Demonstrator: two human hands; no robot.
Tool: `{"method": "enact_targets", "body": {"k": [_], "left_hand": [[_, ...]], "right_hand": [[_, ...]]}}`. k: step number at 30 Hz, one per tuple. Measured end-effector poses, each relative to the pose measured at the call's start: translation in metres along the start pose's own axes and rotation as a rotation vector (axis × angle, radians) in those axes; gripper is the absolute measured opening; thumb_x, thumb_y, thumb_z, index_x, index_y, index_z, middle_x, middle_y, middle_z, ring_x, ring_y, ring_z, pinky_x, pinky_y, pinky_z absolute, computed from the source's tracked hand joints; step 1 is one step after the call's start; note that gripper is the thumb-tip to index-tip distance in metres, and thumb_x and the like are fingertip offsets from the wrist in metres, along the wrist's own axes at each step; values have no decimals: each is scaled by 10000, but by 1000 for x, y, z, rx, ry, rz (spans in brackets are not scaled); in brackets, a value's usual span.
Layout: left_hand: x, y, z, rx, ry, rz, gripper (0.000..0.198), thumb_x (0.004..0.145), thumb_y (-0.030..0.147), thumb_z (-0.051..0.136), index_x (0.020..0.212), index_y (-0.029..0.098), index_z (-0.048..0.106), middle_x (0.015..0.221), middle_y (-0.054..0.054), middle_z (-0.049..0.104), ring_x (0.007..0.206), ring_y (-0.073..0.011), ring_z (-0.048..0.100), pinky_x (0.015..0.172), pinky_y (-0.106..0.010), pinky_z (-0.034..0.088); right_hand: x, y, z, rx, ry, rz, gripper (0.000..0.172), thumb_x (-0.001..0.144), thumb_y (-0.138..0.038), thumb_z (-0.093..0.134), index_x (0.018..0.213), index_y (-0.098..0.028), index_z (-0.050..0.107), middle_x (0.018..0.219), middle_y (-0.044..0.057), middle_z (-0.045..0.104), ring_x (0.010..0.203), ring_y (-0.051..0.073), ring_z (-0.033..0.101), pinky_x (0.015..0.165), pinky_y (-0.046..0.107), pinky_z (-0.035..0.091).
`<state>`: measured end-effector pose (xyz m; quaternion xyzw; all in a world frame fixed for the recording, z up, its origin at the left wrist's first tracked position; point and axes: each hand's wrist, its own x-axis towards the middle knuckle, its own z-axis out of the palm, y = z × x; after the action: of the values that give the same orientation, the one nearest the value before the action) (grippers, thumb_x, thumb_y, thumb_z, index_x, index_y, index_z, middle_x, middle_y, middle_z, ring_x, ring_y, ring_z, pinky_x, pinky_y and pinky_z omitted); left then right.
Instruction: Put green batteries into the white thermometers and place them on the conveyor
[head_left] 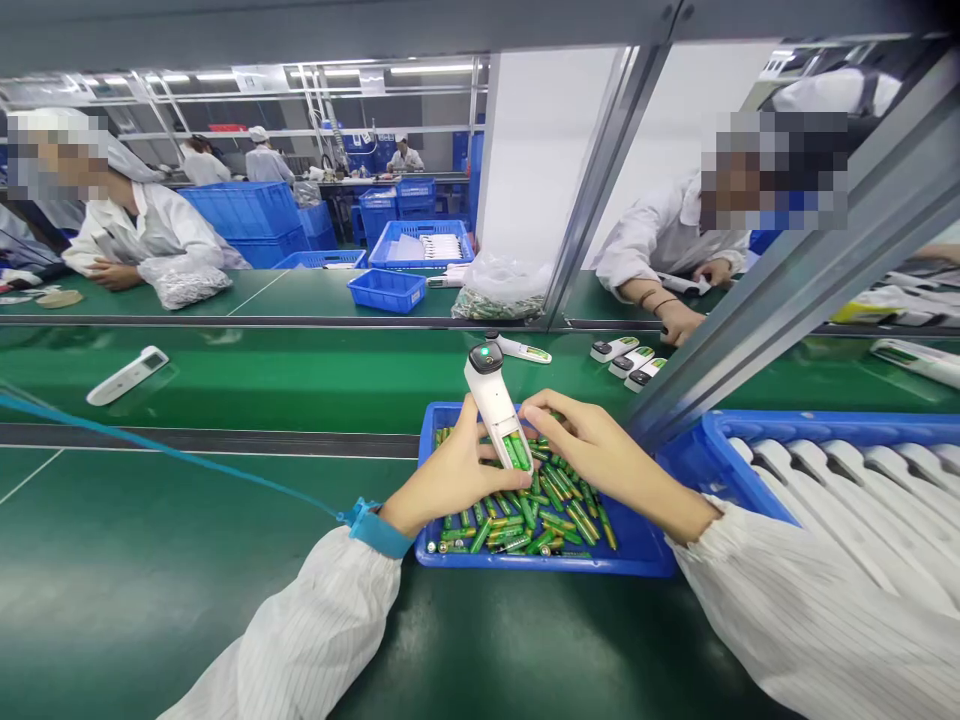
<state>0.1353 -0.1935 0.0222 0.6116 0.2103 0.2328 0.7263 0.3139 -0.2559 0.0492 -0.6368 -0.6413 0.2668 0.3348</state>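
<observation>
The left hand (454, 470) grips the device (491, 395) above the tray (540, 564), tilted, apparently so its open bay (515, 449) faces up, with loose batteries (517, 522) in easy reach. The right hand (592, 445) curls beside it; whether that hand touches or holds anything cannot be told.

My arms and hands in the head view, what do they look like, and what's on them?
White sleeves with fine stripes cover both arms; the right cuff is gathered. A blue band circles the left wrist, with a blue cord attached. The left hand and right hand are ungloved.
</observation>
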Motion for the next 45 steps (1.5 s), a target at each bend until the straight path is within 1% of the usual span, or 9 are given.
{"method": "enact_targets", "body": {"k": [10, 14, 17, 22, 27, 30, 34, 38, 45], "left_hand": [[0, -2, 1, -43, 1, -36, 958, 749, 115, 776, 1453, 278, 146, 1107, -130, 702, 982, -275, 717, 921, -510, 554], [1, 0, 2, -161, 131, 15, 804, 733, 122, 794, 1372, 209, 314, 1128, -152, 706, 961, -271, 722, 888, -458, 582], [4, 5, -6, -211, 247, 55, 512, 762, 149, 780, 1205, 116, 526, 1120, -162, 712, 967, -249, 721, 907, -379, 586], [18, 10, -62, -115, 515, 67, 220, 854, 163, 692, 1029, 40, 645, 1097, -168, 718, 956, -210, 722, 958, -320, 568], [34, -1, -143, 70, 699, -96, 174, 905, 182, 630, 904, 12, 670, 996, -174, 731, 897, -160, 726, 938, -230, 559], [36, -10, -175, 163, 738, -189, 245, 914, 243, 625, 833, 16, 666, 895, -178, 732, 814, -158, 728, 861, -227, 584], [38, -21, -197, 332, 753, -277, 276, 921, 304, 617, 812, 53, 649, 800, -128, 716, 716, -146, 706, 757, -251, 597], [40, -28, -208, 546, 767, -369, 294, 946, 380, 574, 965, 94, 640, 865, -55, 679, 717, -129, 657, 682, -293, 578], [20, -15, -246, 926, 831, -441, 315, 947, 394, 563, 1120, 137, 618, 1075, -81, 648, 911, -180, 644, 801, -370, 562]], "right_hand": [[-1, 1, 0, -14, 31, 7, 410, 997, -518, 344, 917, -222, 617, 724, -20, 598, 588, 140, 507, 576, 257, 357], [3, 10, 0, -133, 52, 59, 447, 997, -528, 326, 869, -225, 630, 690, -18, 610, 613, 159, 538, 600, 267, 354], [9, 24, 2, -259, -48, 80, 315, 940, -497, 502, 846, -235, 649, 649, -32, 622, 607, 162, 557, 599, 264, 355], [16, 41, 3, -391, -191, 26, 59, 859, -278, 644, 865, -229, 676, 820, -11, 704, 740, 170, 627, 665, 255, 396], [19, 44, -2, -396, -194, 36, 80, 876, -258, 628, 933, -229, 676, 861, -1, 721, 786, 184, 648, 691, 258, 416], [19, 47, -2, -426, -194, 6, 116, 912, -304, 584, 909, -237, 679, 864, 0, 727, 799, 192, 654, 690, 262, 409], [20, 51, 2, -470, -247, -26, 169, 929, -339, 549, 921, -238, 684, 835, 17, 721, 754, 199, 650, 648, 271, 394], [18, 46, 8, -430, -309, -73, 155, 915, -291, 527, 884, -217, 660, 847, 37, 711, 771, 213, 647, 691, 291, 416], [-5, 28, 30, -285, -446, -311, 343, 982, -216, 287, 1021, -213, 627, 1012, 80, 689, 910, 226, 643, 803, 335, 476]]}}
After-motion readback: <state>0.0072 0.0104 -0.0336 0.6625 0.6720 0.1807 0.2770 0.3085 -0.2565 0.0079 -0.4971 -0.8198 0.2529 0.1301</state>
